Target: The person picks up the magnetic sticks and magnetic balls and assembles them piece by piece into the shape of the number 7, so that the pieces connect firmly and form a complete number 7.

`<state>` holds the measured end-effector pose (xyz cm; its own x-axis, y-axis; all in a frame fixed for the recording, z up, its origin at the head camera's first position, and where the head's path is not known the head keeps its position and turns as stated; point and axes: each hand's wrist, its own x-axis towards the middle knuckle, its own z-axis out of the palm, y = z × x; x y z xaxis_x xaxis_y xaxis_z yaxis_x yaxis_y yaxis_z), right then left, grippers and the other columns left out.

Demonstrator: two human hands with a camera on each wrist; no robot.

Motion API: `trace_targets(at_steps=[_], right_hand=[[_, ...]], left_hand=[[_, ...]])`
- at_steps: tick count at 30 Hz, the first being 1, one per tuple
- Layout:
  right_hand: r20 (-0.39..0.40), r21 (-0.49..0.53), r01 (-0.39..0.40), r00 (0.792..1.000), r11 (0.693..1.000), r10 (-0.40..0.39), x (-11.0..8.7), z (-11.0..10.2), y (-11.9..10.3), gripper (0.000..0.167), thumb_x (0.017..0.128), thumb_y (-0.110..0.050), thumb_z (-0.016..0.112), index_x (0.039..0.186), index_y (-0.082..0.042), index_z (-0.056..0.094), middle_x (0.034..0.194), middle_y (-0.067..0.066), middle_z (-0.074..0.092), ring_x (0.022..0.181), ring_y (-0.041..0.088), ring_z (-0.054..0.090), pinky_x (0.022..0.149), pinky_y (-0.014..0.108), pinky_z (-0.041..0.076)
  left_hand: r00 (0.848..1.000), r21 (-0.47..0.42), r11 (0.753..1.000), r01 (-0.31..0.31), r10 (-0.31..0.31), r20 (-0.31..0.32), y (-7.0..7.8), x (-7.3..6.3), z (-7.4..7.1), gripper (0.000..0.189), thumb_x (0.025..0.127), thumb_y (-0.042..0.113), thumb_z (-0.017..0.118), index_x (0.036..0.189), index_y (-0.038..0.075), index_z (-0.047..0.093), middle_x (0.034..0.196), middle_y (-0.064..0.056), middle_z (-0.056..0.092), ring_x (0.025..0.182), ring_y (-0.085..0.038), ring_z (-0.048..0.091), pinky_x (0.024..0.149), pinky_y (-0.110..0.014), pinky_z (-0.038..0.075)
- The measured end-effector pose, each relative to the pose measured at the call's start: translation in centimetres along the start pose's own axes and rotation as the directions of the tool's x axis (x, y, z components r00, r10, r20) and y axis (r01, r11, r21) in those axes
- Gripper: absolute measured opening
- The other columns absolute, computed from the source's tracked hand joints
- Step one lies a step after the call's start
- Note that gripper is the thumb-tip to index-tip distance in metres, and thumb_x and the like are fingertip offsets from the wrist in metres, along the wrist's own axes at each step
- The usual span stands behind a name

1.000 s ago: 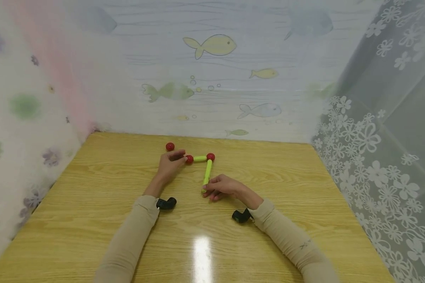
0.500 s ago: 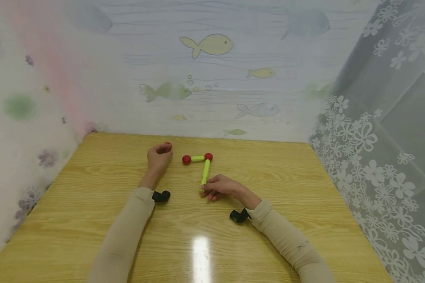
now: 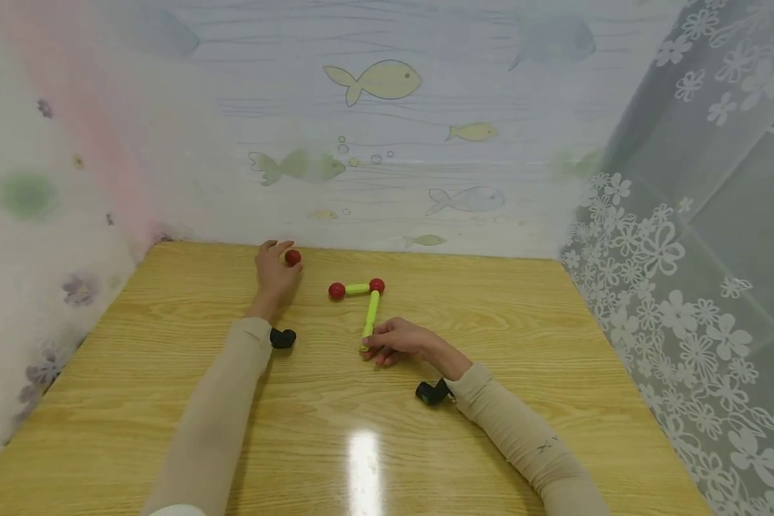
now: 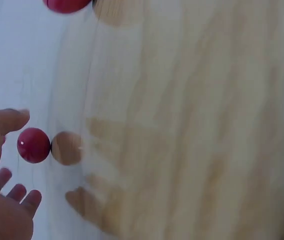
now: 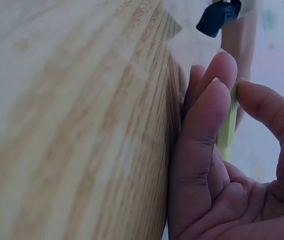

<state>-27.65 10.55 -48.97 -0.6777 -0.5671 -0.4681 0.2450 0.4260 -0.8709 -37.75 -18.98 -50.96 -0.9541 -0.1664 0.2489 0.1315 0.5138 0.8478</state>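
Observation:
At the table's far left, my left hand [image 3: 276,276] has its thumb and fingers spread on either side of a loose red ball [image 3: 293,256]. In the left wrist view that ball [image 4: 33,145] sits on the tabletop with a gap to the thumb and fingers. My right hand [image 3: 401,340] pinches the near end of a yellow-green rod [image 3: 370,312] between thumb and fingers. The rod's far end meets a red ball [image 3: 377,286]. From there a shorter-looking yellow-green rod [image 3: 357,289] runs left to another red ball [image 3: 337,291].
All of this lies on a wood-grain table [image 3: 477,315]. A curtain with printed fish [image 3: 387,79] stands along the back edge. Black wrist cameras [image 3: 283,338] are worn at both cuffs.
My left hand has left the ball at the rod's end and moved back left to the loose ball, which has shifted slightly left. The right hand still holds its rod.

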Motion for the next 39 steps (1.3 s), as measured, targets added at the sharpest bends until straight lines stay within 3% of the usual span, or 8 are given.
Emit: trace_targets(at_steps=[4, 7, 11, 16, 22, 27, 32, 39], right_hand=[[0.002, -0.004, 0.0, 1.0, 1.0, 0.0, 0.0, 0.1, 0.0, 0.024, 0.103, -0.023, 0.062, 0.11, -0.002, 0.071, 0.091, 0.003, 0.077, 0.065, 0.006, 0.067, 0.06, 0.019, 0.055], [0.001, -0.009, 0.001, 1.0, 1.0, -0.001, 0.0, 0.2, 0.0, 0.024, 0.103, -0.024, 0.063, 0.109, -0.002, 0.071, 0.091, 0.003, 0.078, 0.065, 0.006, 0.067, 0.06, 0.019, 0.055], [0.002, -0.01, -0.01, 1.0, 1.0, 0.01, -0.1, 0.2, 0.0, 0.024, 0.103, -0.025, 0.063, 0.109, -0.003, 0.071, 0.092, 0.003, 0.078, 0.065, 0.005, 0.067, 0.06, 0.019, 0.055], [0.01, 0.003, -0.038, 0.999, 0.999, 0.038, -0.1, 0.1, -0.3, 0.024, 0.103, -0.025, 0.063, 0.111, -0.004, 0.07, 0.093, 0.002, 0.078, 0.065, 0.005, 0.067, 0.059, 0.019, 0.054], [0.022, 0.005, -0.05, 0.999, 0.999, 0.05, -0.1, 0.0, -0.5, 0.024, 0.104, -0.024, 0.062, 0.112, -0.004, 0.07, 0.093, 0.002, 0.078, 0.064, 0.005, 0.067, 0.058, 0.018, 0.054], [0.032, 0.009, -0.056, 0.998, 0.998, 0.056, -0.2, -0.1, -0.6, 0.024, 0.104, -0.024, 0.061, 0.113, -0.004, 0.07, 0.094, 0.002, 0.078, 0.064, 0.005, 0.068, 0.058, 0.018, 0.054], [0.035, 0.011, -0.058, 0.998, 0.998, 0.058, -0.4, -0.2, -0.6, 0.025, 0.104, -0.024, 0.061, 0.114, -0.003, 0.07, 0.096, 0.003, 0.078, 0.066, 0.006, 0.069, 0.058, 0.018, 0.054], [0.03, 0.021, -0.062, 0.998, 0.998, 0.061, -0.5, -0.3, -0.3, 0.025, 0.104, -0.024, 0.061, 0.113, -0.003, 0.07, 0.097, 0.004, 0.078, 0.068, 0.007, 0.07, 0.059, 0.018, 0.055]], left_hand=[[0.981, 0.08, 0.993, -0.085, 0.069, 0.183, -0.7, 0.8, -1.0, 0.047, 0.099, 0.003, 0.061, 0.142, -0.012, 0.052, 0.147, -0.034, 0.045, 0.148, -0.046, 0.027, 0.123, -0.055, 0.025], [0.964, 0.051, 0.998, -0.043, 0.028, 0.266, -1.0, 0.8, -1.5, 0.044, 0.103, 0.005, 0.054, 0.144, -0.011, 0.05, 0.141, -0.03, 0.051, 0.142, -0.042, 0.038, 0.118, -0.053, 0.034], [0.968, 0.024, 1.0, 0.0, -0.006, 0.252, -1.1, 0.4, -1.7, 0.034, 0.103, 0.006, 0.053, 0.132, -0.008, 0.061, 0.128, -0.025, 0.057, 0.118, -0.038, 0.054, 0.1, -0.051, 0.048], [0.983, 0.041, 0.997, -0.062, 0.054, 0.177, -1.0, -0.1, -2.0, 0.016, 0.096, -0.002, 0.06, 0.107, -0.009, 0.07, 0.106, -0.025, 0.064, 0.095, -0.035, 0.059, 0.085, -0.044, 0.05], [0.984, 0.013, 0.997, -0.07, 0.067, 0.167, -0.3, -0.8, -2.6, 0.015, 0.095, -0.002, 0.065, 0.107, -0.008, 0.07, 0.105, -0.023, 0.066, 0.096, -0.035, 0.062, 0.085, -0.045, 0.053], [0.98, -0.087, 0.994, -0.066, 0.081, 0.182, 0.8, -1.5, -3.3, 0.018, 0.094, 0.003, 0.069, 0.109, -0.008, 0.068, 0.112, -0.025, 0.065, 0.103, -0.04, 0.065, 0.083, -0.037, 0.056], [0.968, -0.169, 0.986, -0.016, 0.057, 0.244, 1.6, -2.2, -4.1, 0.038, 0.096, 0.016, 0.072, 0.125, -0.007, 0.061, 0.122, -0.025, 0.061, 0.109, -0.035, 0.064, 0.079, -0.021, 0.058], [0.928, -0.387, 0.914, 0.124, 0.031, 0.371, 2.7, -3.7, -4.8, 0.048, 0.097, 0.018, 0.071, 0.134, -0.008, 0.055, 0.113, -0.01, 0.064, 0.103, -0.024, 0.07, 0.095, -0.041, 0.057]])
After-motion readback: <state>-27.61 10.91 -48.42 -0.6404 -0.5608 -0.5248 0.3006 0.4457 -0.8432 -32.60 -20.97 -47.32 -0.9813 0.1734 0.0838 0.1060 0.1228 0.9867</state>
